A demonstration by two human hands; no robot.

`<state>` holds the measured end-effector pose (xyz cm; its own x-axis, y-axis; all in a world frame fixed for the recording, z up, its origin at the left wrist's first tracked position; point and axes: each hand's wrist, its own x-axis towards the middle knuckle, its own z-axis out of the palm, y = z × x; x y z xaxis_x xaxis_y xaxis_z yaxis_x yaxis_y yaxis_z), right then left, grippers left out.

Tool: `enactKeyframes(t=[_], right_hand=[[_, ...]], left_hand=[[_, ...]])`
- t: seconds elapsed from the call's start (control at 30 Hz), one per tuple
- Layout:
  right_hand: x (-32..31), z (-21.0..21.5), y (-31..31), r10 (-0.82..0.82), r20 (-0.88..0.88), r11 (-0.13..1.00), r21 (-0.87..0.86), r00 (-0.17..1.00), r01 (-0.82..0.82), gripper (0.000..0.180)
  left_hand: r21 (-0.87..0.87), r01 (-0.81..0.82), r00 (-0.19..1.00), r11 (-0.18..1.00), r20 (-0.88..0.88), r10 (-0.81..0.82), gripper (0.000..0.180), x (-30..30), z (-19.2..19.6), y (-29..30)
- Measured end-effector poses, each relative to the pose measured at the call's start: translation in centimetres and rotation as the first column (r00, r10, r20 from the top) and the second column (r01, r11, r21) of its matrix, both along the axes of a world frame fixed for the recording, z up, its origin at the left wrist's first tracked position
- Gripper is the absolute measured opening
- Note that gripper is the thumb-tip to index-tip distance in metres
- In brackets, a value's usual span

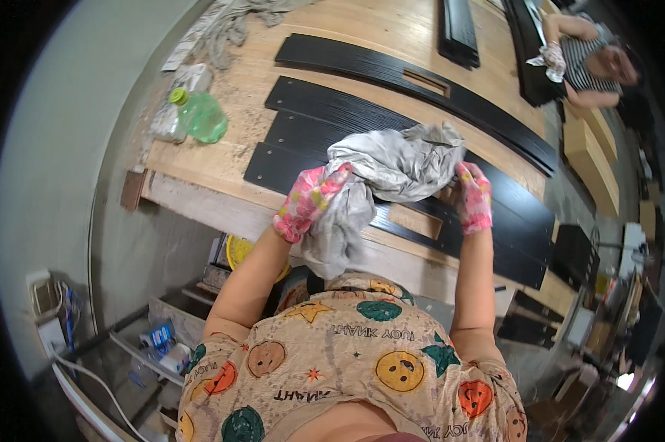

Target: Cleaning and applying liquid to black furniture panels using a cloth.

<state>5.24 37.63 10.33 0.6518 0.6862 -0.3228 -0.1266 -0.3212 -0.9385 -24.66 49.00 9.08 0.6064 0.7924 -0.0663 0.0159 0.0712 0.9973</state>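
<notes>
Green plastic bottle (201, 116), yellow-green cap: laid on its side on the wooden workbench (362, 33), well to the left of and beyond the left fingers.

Left hand (310, 200), pink floral glove: fingers are closed in a grip on the near left part of a grey cloth (391, 173); a fold of the cloth is seen hanging down below these fingers, over the bench edge.

Grey cloth: bunched and held up between both sets of fingers, above the black wood-grain boards (306, 136).

Black boards: laid flat side by side, under and beyond the fingers.

Right hand (474, 196), matching glove: fingers are curled onto the cloth's right edge.

Another person's hand (554, 60), holding a pale rag: far beyond the right fingers.
</notes>
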Motion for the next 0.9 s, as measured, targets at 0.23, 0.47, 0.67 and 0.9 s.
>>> enactKeyframes(t=[0.23, 0.47, 0.67, 0.9], right_hand=[[-7.7, 5.0, 2.4, 0.479, 0.757, 0.687, -0.007, 0.445, -0.727, 0.068], [-5.0, 4.3, 4.1, 0.826, -0.107, 0.535, 0.457, 0.553, -0.710, 0.041], [-9.4, 2.9, 6.3, 0.800, 0.465, 0.355, 0.146, 0.380, -0.924, 0.063], [-14.9, -2.3, 8.3, 0.644, -0.204, 0.732, 0.447, 0.738, -0.515, 0.059]], left_hand=[[0.199, 0.153, 0.987, 0.968, -0.085, -0.139, 0.020, -1.3, 6.8, -1.8], [0.111, 0.124, 0.873, 0.986, -0.484, -0.056, 0.038, -4.1, 10.8, -2.4], [0.336, 0.013, 0.835, 0.942, -0.522, 0.175, 0.030, -3.5, 2.4, -3.0], [0.135, 0.241, 0.940, 0.961, -0.280, -0.196, 0.046, -5.0, 4.5, -1.7]])
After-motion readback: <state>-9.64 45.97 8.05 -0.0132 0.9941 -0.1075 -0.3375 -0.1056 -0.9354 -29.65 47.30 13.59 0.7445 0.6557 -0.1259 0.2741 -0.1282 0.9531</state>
